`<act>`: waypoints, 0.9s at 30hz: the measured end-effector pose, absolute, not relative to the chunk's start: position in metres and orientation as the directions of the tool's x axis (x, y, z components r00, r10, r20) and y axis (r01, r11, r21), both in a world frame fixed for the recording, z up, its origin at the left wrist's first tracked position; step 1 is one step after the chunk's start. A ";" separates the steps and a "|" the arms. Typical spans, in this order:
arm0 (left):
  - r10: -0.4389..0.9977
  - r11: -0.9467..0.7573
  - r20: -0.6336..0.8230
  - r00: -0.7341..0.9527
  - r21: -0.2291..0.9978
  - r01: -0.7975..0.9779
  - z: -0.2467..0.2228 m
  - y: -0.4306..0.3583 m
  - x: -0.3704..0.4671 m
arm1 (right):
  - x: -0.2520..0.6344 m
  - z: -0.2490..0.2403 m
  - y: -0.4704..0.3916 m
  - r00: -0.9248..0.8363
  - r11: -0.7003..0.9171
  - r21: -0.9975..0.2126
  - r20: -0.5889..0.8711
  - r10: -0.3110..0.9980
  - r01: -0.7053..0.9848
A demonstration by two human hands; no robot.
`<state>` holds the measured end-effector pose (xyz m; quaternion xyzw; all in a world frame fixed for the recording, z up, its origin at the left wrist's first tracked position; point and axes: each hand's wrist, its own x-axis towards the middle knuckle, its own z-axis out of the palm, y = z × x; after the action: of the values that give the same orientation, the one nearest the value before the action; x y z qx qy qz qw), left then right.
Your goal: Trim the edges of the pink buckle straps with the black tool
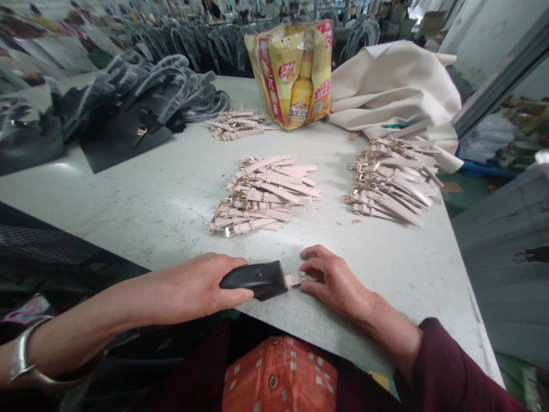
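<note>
My left hand [210, 289] is wrapped round a black leather-like piece [257, 280] at the table's front edge, thumb below and fingers behind. A small slit or fitting shows on its upper face. Out of its right end sticks a short pale strip [294, 279], which looks like a strap. The fingertips and thumb of my right hand [337, 280] close on the far end of that strip, hiding its tip. Beyond both hands lies a pile of pale pink-beige buckle straps [270, 194], their gold buckles mostly facing left.
More buckle straps lie in a right-hand pile [390, 177] and a small back pile [238, 123]. A yellow and red printed bag [295, 80] stands behind. Cream sheet material [390, 86] is heaped at back right, black bags with wrapped handles [137, 109] at left, on the table [128, 212].
</note>
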<state>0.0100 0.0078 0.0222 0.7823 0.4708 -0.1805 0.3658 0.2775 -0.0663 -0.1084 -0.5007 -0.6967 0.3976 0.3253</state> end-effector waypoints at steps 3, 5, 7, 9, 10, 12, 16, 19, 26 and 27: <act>0.609 -0.310 -0.612 0.505 0.402 0.862 0.020 0.009 0.018 | 0.278 -0.109 -0.066 -0.298 0.195 -0.883 0.066 0.952 0.427; 0.609 -0.335 -0.589 0.531 0.416 0.845 0.016 0.009 0.029 | 0.278 -0.109 -0.066 -0.304 0.212 -0.883 0.083 0.949 0.418; 0.604 -0.359 -0.575 0.552 0.422 0.832 0.013 0.010 0.039 | 0.278 -0.108 -0.066 -0.313 0.225 -0.887 0.098 0.945 0.403; 0.613 -0.368 -0.560 0.556 0.420 0.829 0.011 0.012 0.044 | 0.278 -0.108 -0.065 -0.318 0.227 -0.889 0.098 0.943 0.398; 0.627 -0.366 -0.548 0.554 0.421 0.830 0.010 0.013 0.043 | 0.278 -0.108 -0.065 -0.316 0.223 -0.887 0.094 0.944 0.404; 0.659 -0.333 -0.530 0.534 0.431 0.839 0.010 0.016 0.036 | 0.278 -0.107 -0.065 -0.305 0.213 -0.881 0.083 0.949 0.423; 0.631 -0.191 -0.623 0.462 0.452 0.871 0.017 0.015 0.012 | 0.278 -0.107 -0.065 -0.295 0.207 -0.883 0.082 0.952 0.421; 0.595 -0.236 -0.640 0.486 0.440 0.867 0.021 0.008 0.007 | 0.278 -0.107 -0.065 -0.297 0.210 -0.882 0.084 0.951 0.421; 0.644 -0.347 -0.533 0.550 0.437 0.830 0.012 0.006 0.037 | 0.278 -0.105 -0.066 -0.320 0.220 -0.885 0.086 0.943 0.410; 0.650 -0.350 -0.520 0.554 0.442 0.826 0.011 0.006 0.037 | 0.278 -0.104 -0.066 -0.320 0.215 -0.885 0.080 0.944 0.413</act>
<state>0.0373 0.0063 0.0106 0.8117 0.4545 -0.1280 0.3439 0.2778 -0.0663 -0.1044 -0.4807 -0.7058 0.4020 0.3304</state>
